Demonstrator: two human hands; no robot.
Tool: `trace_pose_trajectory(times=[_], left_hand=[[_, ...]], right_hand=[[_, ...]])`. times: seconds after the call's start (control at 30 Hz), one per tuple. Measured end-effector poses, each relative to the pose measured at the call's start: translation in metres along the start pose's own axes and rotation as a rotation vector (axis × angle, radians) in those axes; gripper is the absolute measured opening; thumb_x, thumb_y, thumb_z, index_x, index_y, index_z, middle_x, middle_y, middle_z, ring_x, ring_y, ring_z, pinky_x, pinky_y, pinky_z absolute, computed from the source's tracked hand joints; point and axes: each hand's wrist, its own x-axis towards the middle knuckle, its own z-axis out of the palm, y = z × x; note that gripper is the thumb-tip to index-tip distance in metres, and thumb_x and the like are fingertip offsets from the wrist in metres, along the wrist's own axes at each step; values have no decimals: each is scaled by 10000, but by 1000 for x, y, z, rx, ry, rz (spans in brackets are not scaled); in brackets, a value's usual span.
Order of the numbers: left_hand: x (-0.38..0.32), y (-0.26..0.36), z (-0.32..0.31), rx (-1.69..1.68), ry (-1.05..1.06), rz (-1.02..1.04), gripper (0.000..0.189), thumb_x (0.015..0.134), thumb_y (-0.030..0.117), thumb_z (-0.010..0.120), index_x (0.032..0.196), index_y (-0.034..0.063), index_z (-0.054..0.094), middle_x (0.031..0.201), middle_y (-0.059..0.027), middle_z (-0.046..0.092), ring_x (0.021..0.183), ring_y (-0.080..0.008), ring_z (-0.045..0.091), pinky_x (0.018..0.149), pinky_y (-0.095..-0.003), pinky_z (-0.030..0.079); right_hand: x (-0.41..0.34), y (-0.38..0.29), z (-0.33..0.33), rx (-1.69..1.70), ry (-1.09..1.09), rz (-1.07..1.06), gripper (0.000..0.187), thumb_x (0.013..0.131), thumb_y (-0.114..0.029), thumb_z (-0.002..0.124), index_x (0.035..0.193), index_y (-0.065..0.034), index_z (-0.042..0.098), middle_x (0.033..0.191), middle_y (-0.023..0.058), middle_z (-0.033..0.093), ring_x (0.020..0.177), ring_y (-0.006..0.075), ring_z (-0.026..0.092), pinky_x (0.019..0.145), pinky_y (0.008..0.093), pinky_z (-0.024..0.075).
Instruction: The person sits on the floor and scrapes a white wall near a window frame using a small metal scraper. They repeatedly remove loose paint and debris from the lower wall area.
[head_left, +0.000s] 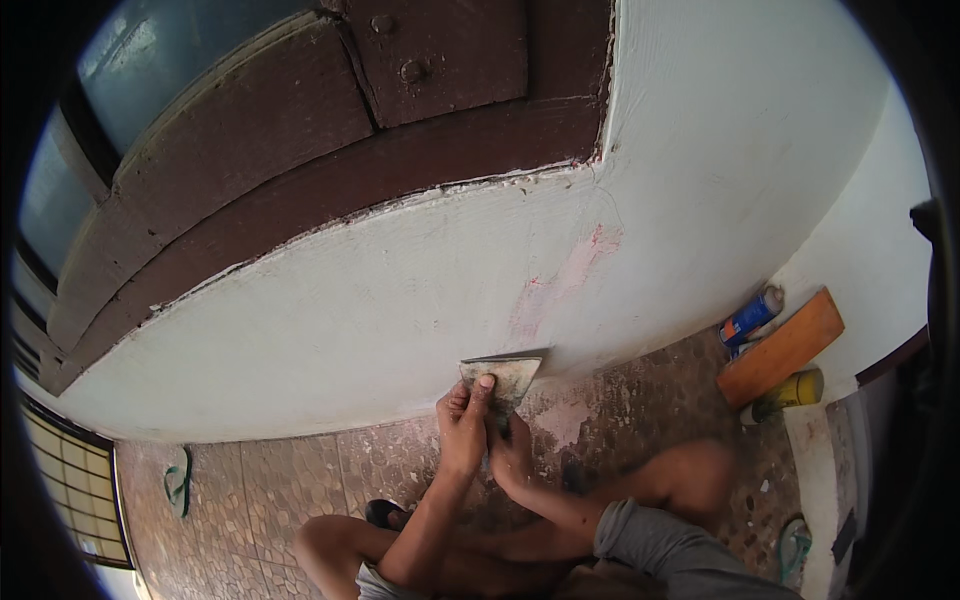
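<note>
A putty knife (517, 372) with a wide, stained blade is held in both hands, low in front of the white wall (360, 307). My left hand (462, 429) pinches the blade, its thumb laid flat on the near face. Just below and to the right, my right hand (513, 454) is wrapped around the handle, which is mostly hidden. The blade's wide edge points at the wall's lower part; whether it touches cannot be told. Above it, a pinkish scraped patch (562, 277) with red marks runs up the wall toward a thin crack near the window corner.
Overhead is a brown wooden window frame (420, 161). At right, a blue spray can (751, 315), an orange-brown board (781, 348) and a yellow container (798, 390) lie by the wall. Pale dust (562, 421) marks the tiled floor (292, 472). A green flip-flop (178, 484) sits at left.
</note>
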Motion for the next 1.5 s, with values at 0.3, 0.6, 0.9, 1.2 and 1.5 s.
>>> trace_pose_trajectory(times=[0.3, 0.6, 0.9, 1.2, 1.5], left_hand=[[0, 6, 7, -38, 12, 2, 280, 988, 254, 670, 801, 46, 646, 691, 72, 569, 617, -11, 410, 526, -208, 317], [1, 5, 2, 13, -3, -9, 314, 995, 236, 658, 725, 90, 591, 644, 88, 515, 581, -4, 363, 496, -211, 267], [2, 3, -2, -2, -24, -2, 310, 992, 300, 656, 807, 53, 634, 714, 53, 570, 634, -17, 423, 566, -205, 358], [1, 5, 1, 6, -16, -1, 278, 998, 270, 652, 840, 43, 675, 711, 83, 557, 632, -15, 398, 546, -211, 319], [1, 13, 2, 40, 66, -39, 283, 993, 281, 658, 810, 66, 654, 685, 86, 539, 617, -10, 387, 533, -219, 312]], right_hand=[[0, -4, 0, -39, -11, 33, 262, 1031, -213, 549, 1096, 37, 598, 896, 60, 651, 794, 100, 569, 682, 290, 472], [-1, -9, 1, 22, -3, 25, 258, 1029, -210, 551, 1123, 27, 588, 891, 61, 641, 812, 80, 545, 672, 272, 460], [-1, -10, 1, 21, -15, -21, 244, 1030, -191, 545, 1107, 34, 598, 943, 79, 676, 843, 119, 591, 733, 314, 484], [1, -8, 0, -41, 19, -56, 250, 1022, -199, 563, 1100, 36, 602, 885, 55, 656, 790, 93, 553, 671, 297, 461], [2, -21, 2, -5, -31, -25, 231, 1024, -174, 545, 1085, 42, 598, 920, 77, 668, 846, 105, 573, 730, 302, 476]])
